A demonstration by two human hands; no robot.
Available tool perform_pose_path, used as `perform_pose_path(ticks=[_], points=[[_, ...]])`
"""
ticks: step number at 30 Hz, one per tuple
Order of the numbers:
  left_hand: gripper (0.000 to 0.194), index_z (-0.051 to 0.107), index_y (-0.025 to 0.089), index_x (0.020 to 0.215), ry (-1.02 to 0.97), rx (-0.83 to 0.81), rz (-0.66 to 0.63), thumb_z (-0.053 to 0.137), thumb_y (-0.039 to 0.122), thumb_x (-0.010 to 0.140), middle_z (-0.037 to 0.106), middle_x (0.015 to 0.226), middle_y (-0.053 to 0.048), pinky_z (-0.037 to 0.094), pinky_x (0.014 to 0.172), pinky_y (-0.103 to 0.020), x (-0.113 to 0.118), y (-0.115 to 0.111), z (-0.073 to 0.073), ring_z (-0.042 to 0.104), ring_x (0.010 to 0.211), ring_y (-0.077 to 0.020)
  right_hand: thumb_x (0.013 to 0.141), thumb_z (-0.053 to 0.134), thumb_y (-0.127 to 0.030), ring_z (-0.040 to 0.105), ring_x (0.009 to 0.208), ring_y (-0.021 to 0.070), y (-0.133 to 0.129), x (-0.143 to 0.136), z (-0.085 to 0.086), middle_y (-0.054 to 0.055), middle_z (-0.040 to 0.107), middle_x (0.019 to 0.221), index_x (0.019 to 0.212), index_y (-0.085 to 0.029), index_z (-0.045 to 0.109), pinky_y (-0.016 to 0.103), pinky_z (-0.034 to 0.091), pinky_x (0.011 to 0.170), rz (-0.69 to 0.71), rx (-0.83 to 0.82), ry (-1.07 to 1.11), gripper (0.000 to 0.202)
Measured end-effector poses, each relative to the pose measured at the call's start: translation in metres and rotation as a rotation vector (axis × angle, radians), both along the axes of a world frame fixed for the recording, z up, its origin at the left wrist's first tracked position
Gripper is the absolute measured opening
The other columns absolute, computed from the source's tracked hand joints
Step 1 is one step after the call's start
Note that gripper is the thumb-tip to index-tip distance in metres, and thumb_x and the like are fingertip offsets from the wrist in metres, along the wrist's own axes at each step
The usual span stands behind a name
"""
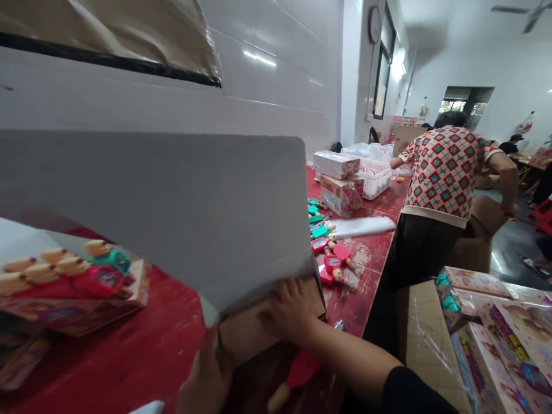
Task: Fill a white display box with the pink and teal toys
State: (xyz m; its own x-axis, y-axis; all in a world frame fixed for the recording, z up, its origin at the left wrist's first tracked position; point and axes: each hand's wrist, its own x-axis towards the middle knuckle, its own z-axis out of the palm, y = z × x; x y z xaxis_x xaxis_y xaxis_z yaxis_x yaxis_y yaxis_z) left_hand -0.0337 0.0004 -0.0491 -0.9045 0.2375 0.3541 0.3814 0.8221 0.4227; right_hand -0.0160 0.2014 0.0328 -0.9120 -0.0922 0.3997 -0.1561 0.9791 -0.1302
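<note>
The person's hands hold a cardboard box (259, 328) at the near edge of the red surface (142, 351). Its large grey flap (172, 213) stands raised and tilted, hiding most of the box interior and the view behind it.

Hand state:
- Right hand (291, 307): pressed flat against the side of the box just below the flap, fingers (288, 290) spread and curled over the upper edge. It grips the box.
- Left hand (207, 376): at the lower corner of the box, only partly in view. It touches the cardboard, but whether the fingers are closed round it cannot be told.

Progress, as a judgement: the box is erected and open, with the flap not yet folded down. Whether it holds anything cannot be seen. A red toy (297, 374) with a pale handle lies below the box, just beside the right forearm, outside the box.

Surroundings:
- Loose red and green toys (330, 253) lie on the surface beyond the box, well apart from the hands.
- A printed pack (69, 282) of toys lies at the left.
- Printed cartons (340, 184) are stacked further along the surface.
- A co-worker (444, 190) in a patterned shirt bends over the far end of the surface.
- Finished printed boxes (500, 345) lie at the right.
</note>
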Motion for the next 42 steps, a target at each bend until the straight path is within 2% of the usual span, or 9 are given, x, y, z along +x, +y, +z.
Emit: perform_pose_path(ticks=[6,13,19,24,28,31,34,38,42], points=[[0.055,0.04,0.009,0.136,-0.204,-0.111,0.075,0.017,0.037,0.094,0.055,0.127,-0.02,0.051,0.076,-0.048,0.004,0.017,0.025,0.063,0.097,-0.0366,0.09,0.048,-0.051,0.057,0.1,0.0264,0.026,-0.003,-0.015,0.015,0.064,0.099,0.103,-0.009,0.062,0.039,0.047,0.086,-0.019,-0.055,-0.209,0.046],[0.05,0.056,0.006,0.121,0.004,-0.185,0.11,0.031,0.035,0.089,0.048,0.127,-0.026,0.046,0.091,-0.054,0.022,0.02,0.052,0.05,0.117,-0.0407,0.091,0.049,-0.031,0.057,0.1,0.0229,0.014,0.003,-0.035,0.011,0.064,0.1,0.093,-0.013,0.065,0.037,0.047,0.091,0.13,-0.043,-0.169,0.024],[0.043,0.061,0.011,0.117,0.138,-0.258,-0.195,0.035,0.033,0.091,0.06,0.118,-0.015,0.04,0.104,-0.042,0.011,0.05,0.062,0.053,0.115,-0.0268,0.086,0.056,-0.024,0.06,0.096,0.022,0.007,-0.013,-0.021,0.013,0.065,0.101,0.099,-0.008,0.064,0.029,0.049,0.08,0.261,-0.012,-0.28,0.022],[0.054,0.036,-0.001,0.139,-0.258,-0.618,-0.04,0.028,0.028,0.094,0.034,0.145,-0.024,0.035,0.106,-0.047,-0.004,0.062,0.048,0.033,0.134,-0.0339,0.079,0.062,-0.016,0.061,0.098,0.0215,0.009,-0.02,-0.002,0.013,0.066,0.103,0.098,-0.006,0.065,0.027,0.048,0.086,0.411,0.027,-0.378,0.022],[0.059,0.032,-0.003,0.14,-0.26,-0.587,0.19,0.028,0.035,0.095,0.03,0.145,-0.028,0.032,0.103,-0.056,-0.017,0.049,0.053,0.03,0.132,-0.0415,0.084,0.061,-0.038,0.06,0.099,0.0192,0.013,0.034,0.005,0.007,0.065,0.105,0.107,-0.015,0.062,0.028,0.048,0.087,0.528,-0.077,-0.361,0.032],[0.06,0.032,-0.008,0.137,-0.278,-0.543,0.292,0.027,0.036,0.096,0.029,0.142,-0.033,0.032,0.1,-0.058,-0.031,0.031,0.061,0.03,0.13,-0.045,0.063,0.077,-0.053,0.057,0.107,0.0261,0.029,0.08,-0.007,0.007,0.061,0.117,0.118,-0.027,0.059,0.041,0.046,0.095,0.567,-0.081,-0.42,0.063],[0.061,0.027,-0.009,0.14,-0.336,-0.499,0.318,0.028,0.033,0.096,0.024,0.145,-0.033,0.028,0.104,-0.058,-0.036,0.021,0.066,0.024,0.134,-0.0452,0.07,0.075,-0.04,0.055,0.112,0.0299,0.051,0.097,-0.03,0.009,0.058,0.123,0.121,-0.035,0.058,0.046,0.045,0.096,0.44,-0.024,-0.447,0.054],[0.069,0.021,-0.006,0.143,-0.471,-0.39,0.285,0.033,0.042,0.096,0.018,0.147,-0.033,0.024,0.109,-0.057,-0.012,0.026,0.086,0.021,0.136,-0.0463,0.083,0.053,-0.02,0.058,0.109,0.0257,0.082,0.072,-0.065,0.014,0.058,0.122,0.125,-0.026,0.059,0.037,0.048,0.093,0.316,0.019,-0.382,0.043],[0.083,0.005,0.007,0.149,-0.462,-0.211,0.114,0.028,0.062,0.092,0.007,0.154,-0.019,0.019,0.116,-0.036,0.048,0.019,0.138,0.012,0.143,-0.0276,0.085,0.04,-0.017,0.048,0.124,0.0328,0.105,0.023,-0.089,0.018,0.05,0.133,0.13,-0.018,0.056,0.048,0.041,0.1,0.244,0.21,-0.19,0.048]])
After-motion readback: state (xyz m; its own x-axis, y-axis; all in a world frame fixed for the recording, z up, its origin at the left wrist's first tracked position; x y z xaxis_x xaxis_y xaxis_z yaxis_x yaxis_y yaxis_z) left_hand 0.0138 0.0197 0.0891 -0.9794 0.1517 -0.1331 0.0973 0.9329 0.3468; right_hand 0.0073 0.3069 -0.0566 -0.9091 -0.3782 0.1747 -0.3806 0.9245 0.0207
